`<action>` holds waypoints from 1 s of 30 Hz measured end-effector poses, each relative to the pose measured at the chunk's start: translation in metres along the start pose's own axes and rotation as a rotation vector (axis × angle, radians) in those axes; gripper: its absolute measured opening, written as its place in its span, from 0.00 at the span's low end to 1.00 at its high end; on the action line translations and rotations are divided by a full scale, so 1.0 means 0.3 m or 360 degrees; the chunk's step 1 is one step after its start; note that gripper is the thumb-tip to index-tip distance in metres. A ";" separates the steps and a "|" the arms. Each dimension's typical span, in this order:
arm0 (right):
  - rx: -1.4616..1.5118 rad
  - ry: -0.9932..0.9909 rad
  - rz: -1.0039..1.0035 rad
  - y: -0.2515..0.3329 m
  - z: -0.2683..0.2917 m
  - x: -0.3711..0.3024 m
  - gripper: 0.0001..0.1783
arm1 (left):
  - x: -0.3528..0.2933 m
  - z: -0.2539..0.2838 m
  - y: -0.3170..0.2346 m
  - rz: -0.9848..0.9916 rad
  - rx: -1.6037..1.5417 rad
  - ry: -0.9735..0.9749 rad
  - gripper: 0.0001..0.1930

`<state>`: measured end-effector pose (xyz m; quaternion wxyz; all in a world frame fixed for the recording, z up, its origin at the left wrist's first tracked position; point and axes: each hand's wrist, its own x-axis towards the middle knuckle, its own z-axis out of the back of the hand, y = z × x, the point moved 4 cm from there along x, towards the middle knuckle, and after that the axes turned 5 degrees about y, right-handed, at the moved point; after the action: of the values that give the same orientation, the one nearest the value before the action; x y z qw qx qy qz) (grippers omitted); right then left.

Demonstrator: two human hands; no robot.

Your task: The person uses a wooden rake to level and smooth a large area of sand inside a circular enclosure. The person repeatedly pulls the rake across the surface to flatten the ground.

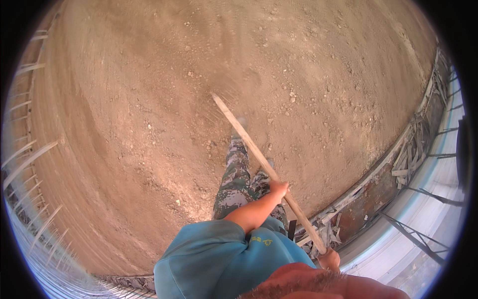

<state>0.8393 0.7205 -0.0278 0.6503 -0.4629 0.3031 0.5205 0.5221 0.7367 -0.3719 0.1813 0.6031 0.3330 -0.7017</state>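
Observation:
A long, pale wooden pole [251, 145] slants across the middle of the view. My left hand [279, 189] is closed around it partway down, in front of my legs. Further back, my right hand [329, 260] grips the pole near its rear end, by my right side. The far end points ahead and left, close over the brown soil [149, 94]; fine parallel scratches show in the dirt beside it. Whether a tool head is fitted there I cannot make out.
My camouflage-trousered legs [233, 182] stand just left of the pole. Along the right runs a low edging with broken wood scraps [409, 157], and beyond it pale sheeting [423, 199] with dark metal struts. Light slats [31, 162] jut inward on the left. Small clods dot the soil.

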 end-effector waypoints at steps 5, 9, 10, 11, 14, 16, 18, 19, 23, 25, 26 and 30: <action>0.0033 -0.0046 -0.0129 0.059 0.006 -0.086 0.17 | -0.014 0.017 -0.054 0.0490 -0.0031 0.0230 0.12; 0.0097 -0.0039 0.0054 0.371 0.010 -0.017 0.16 | 0.191 0.207 -0.291 0.0320 0.0177 0.0055 0.15; 0.0104 0.0063 0.0035 0.449 -0.042 0.036 0.16 | 0.221 0.268 -0.408 0.0255 0.0166 0.0032 0.14; 0.0169 0.0115 0.0110 0.598 0.005 0.065 0.17 | 0.266 0.332 -0.544 0.0184 0.0139 0.0006 0.14; 0.0166 0.0122 0.0273 0.970 0.121 0.200 0.19 | 0.432 0.479 -0.968 -0.0053 0.0209 -0.0183 0.10; 0.0187 0.0045 0.0386 1.260 0.253 0.313 0.20 | 0.549 0.613 -1.280 -0.0266 0.0024 -0.0175 0.10; 0.0312 -0.0114 0.0553 1.514 0.440 0.368 0.20 | 0.590 0.638 -1.590 -0.0370 0.0028 -0.0263 0.10; 0.0407 -0.0167 0.0576 1.617 0.553 0.384 0.19 | 0.571 0.581 -1.713 -0.0394 -0.0086 -0.0192 0.12; 0.0312 0.0008 0.0858 2.098 0.989 0.402 0.27 | 0.568 0.595 -2.099 -0.0636 -0.0197 -0.0095 0.16; 0.0306 0.0078 0.0954 2.281 1.170 0.359 0.26 | 0.548 0.573 -2.189 -0.0704 -0.0236 -0.0040 0.16; 0.0287 0.0098 0.1016 2.364 1.230 0.349 0.25 | 0.549 0.575 -2.230 -0.0697 -0.0243 -0.0062 0.17; 0.0291 0.0115 0.1032 2.466 1.275 0.391 0.23 | 0.570 0.525 -2.263 -0.0622 -0.0205 -0.0101 0.15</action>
<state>0.1295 1.1398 -0.1943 0.4785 -0.3002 0.5029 0.6542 -0.0731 1.1374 -0.3603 0.0904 0.4918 0.4820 -0.7194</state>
